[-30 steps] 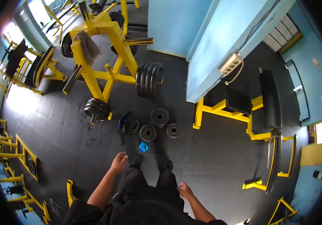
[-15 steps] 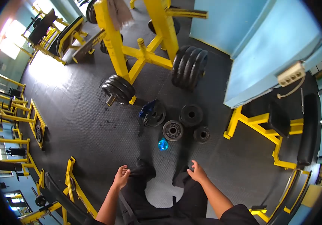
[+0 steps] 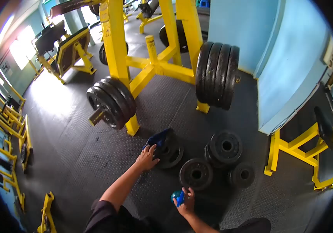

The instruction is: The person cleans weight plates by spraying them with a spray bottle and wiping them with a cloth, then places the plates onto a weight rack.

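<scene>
Clasping a likely light, translucent blue bottle [image 3: 175, 197] by its top, right hand [image 3: 187, 205] curled; left hand [image 3: 147, 159], loosely spread, lay against seemingly soft navy cloth [image 3: 160, 137].

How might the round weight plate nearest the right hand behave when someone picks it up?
The weight plate looks like thick, dark metal, so it is probably stiff and heavy for its size. It lies flat on the floor, so it seems unlikely to roll there; stood on its round edge, it might roll.
</scene>
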`<state>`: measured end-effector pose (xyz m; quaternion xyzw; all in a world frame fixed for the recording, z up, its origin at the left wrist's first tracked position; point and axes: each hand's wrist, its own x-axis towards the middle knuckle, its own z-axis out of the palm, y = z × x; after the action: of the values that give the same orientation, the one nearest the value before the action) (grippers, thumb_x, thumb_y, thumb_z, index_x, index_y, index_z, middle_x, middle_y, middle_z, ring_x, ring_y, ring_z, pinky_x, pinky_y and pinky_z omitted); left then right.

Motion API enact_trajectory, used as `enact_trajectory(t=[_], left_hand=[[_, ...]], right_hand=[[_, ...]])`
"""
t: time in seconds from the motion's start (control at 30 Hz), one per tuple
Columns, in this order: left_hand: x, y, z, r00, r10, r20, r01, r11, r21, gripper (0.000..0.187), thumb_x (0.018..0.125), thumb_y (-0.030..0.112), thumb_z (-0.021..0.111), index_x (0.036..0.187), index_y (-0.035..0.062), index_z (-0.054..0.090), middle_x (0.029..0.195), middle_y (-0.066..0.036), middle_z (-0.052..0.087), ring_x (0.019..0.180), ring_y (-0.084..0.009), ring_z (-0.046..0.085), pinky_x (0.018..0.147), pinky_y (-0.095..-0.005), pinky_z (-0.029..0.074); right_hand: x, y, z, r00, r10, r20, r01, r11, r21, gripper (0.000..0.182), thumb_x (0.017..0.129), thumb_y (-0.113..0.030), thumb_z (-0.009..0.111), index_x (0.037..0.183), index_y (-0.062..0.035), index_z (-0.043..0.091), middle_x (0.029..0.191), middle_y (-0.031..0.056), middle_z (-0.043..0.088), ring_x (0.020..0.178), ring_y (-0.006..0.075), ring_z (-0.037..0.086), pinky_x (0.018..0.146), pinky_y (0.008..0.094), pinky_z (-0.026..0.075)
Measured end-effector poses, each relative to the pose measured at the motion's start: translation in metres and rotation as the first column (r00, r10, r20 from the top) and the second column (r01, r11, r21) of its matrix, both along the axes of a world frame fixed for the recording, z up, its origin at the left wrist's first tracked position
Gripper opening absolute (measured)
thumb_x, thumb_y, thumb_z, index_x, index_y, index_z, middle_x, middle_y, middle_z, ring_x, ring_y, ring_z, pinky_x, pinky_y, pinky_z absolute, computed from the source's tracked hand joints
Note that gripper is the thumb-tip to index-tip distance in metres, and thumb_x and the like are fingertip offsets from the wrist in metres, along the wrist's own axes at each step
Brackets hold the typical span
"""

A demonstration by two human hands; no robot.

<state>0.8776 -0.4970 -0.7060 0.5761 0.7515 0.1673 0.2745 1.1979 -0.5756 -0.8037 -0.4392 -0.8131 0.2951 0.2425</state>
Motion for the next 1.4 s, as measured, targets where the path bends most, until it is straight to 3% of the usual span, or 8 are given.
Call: enact_trajectory(t=[0.17, 0.4, 0.47, 0.57, 0.77, 1.0, 1.17, 1.4], left_hand=[[-0.003, 0.027, -0.083, 0.947, -0.032, -0.320, -0.028, 0.983, -0.182, 0.051, 0.084, 0.021, 0.067, 0.126, 0.0029, 0.046, 0.125, -0.025, 0.052, 0.106, -0.0403, 0.063, 0.089, -0.0470, 0.054], [-0.010, 0.022, -0.123, 0.998, -0.031, 0.052, 0.039, 0.989, -0.146, 0.041, 0.082, 0.013, 0.056, 0.119, -0.0040, 0.050, 0.110, -0.032, 0.061, 0.105, -0.0466, 0.061, 0.089, -0.0475, 0.051], [-0.001, -0.002, -0.084, 0.958, 0.140, 0.249, -0.147, 0.989, 0.011, 0.040, 0.084, 0.014, 0.057, 0.119, -0.0048, 0.051, 0.108, -0.032, 0.061, 0.106, -0.0476, 0.059, 0.090, -0.0465, 0.050], [0.001, -0.021, -0.009, 0.788, 0.431, 0.440, -0.513, 0.855, 0.080, 0.035, 0.087, 0.010, 0.053, 0.119, -0.0042, 0.053, 0.109, -0.028, 0.062, 0.103, -0.0416, 0.061, 0.090, -0.0417, 0.048], [-0.027, -0.048, -0.034, 0.426, 0.518, 0.742, -0.871, 0.458, 0.180, 0.032, 0.089, 0.007, 0.047, 0.119, -0.0024, 0.053, 0.108, -0.016, 0.059, 0.098, -0.0238, 0.058, 0.090, -0.0326, 0.045], [-0.047, -0.082, -0.033, 0.440, 0.541, 0.716, -0.866, 0.467, 0.179, 0.031, 0.093, 0.009, 0.048, 0.121, -0.0021, 0.052, 0.109, -0.012, 0.056, 0.099, -0.0200, 0.055, 0.091, -0.0302, 0.042], [-0.053, -0.096, -0.026, 0.421, 0.580, 0.698, -0.867, 0.483, 0.122, 0.030, 0.094, 0.008, 0.049, 0.122, -0.0019, 0.052, 0.109, -0.012, 0.057, 0.100, -0.0197, 0.056, 0.091, -0.0304, 0.043], [-0.055, -0.095, -0.034, 0.417, 0.554, 0.721, -0.847, 0.525, 0.087, 0.029, 0.095, 0.006, 0.048, 0.122, -0.0020, 0.052, 0.108, -0.011, 0.059, 0.099, -0.0184, 0.058, 0.090, -0.0299, 0.045]], right_hand=[[-0.007, 0.008, 0.044, 0.997, -0.018, -0.075, 0.021, 0.999, 0.044, 0.056, 0.081, -0.036, 0.066, 0.128, -0.0067, 0.054, 0.121, 0.0191, 0.059, 0.103, 0.0380, 0.061, 0.087, 0.0470, 0.049], [-0.029, 0.051, 0.157, 0.915, 0.075, -0.397, -0.190, 0.947, -0.258, 0.051, 0.080, -0.022, 0.064, 0.127, -0.0019, 0.056, 0.121, 0.0185, 0.062, 0.111, 0.0364, 0.060, 0.097, 0.0422, 0.046], [-0.043, 0.066, 0.205, 0.963, 0.156, -0.219, -0.161, 0.987, -0.003, 0.050, 0.081, -0.017, 0.061, 0.129, -0.0016, 0.055, 0.119, 0.0206, 0.063, 0.112, 0.0344, 0.062, 0.098, 0.0406, 0.046], [-0.057, 0.087, 0.238, 0.986, 0.135, -0.092, -0.161, 0.910, -0.382, 0.042, 0.083, -0.021, 0.063, 0.123, -0.0070, 0.058, 0.109, 0.0140, 0.068, 0.104, 0.0300, 0.066, 0.092, 0.0376, 0.049], [-0.089, 0.090, 0.133, 0.991, -0.102, -0.089, 0.031, 0.812, -0.582, 0.029, 0.085, -0.028, 0.068, 0.105, -0.0071, 0.065, 0.093, 0.0092, 0.069, 0.085, 0.0228, 0.069, 0.079, 0.0342, 0.052], [-0.133, 0.074, 0.079, 0.968, -0.248, -0.040, 0.132, 0.636, -0.760, 0.027, 0.090, -0.028, 0.066, 0.104, -0.0047, 0.065, 0.089, 0.0060, 0.067, 0.080, 0.0153, 0.067, 0.067, 0.0317, 0.057], [-0.141, 0.059, 0.056, 0.966, -0.172, 0.193, 0.232, 0.908, -0.349, 0.033, 0.090, -0.036, 0.064, 0.096, -0.0044, 0.066, 0.068, 0.0084, 0.065, 0.067, 0.0191, 0.068, 0.062, 0.0343, 0.052], [-0.138, 0.053, 0.045, 0.955, -0.283, 0.090, 0.295, 0.876, -0.382, 0.029, 0.090, -0.035, 0.063, 0.093, -0.0070, 0.067, 0.069, 0.0120, 0.066, 0.068, 0.0255, 0.069, 0.064, 0.0373, 0.052]])
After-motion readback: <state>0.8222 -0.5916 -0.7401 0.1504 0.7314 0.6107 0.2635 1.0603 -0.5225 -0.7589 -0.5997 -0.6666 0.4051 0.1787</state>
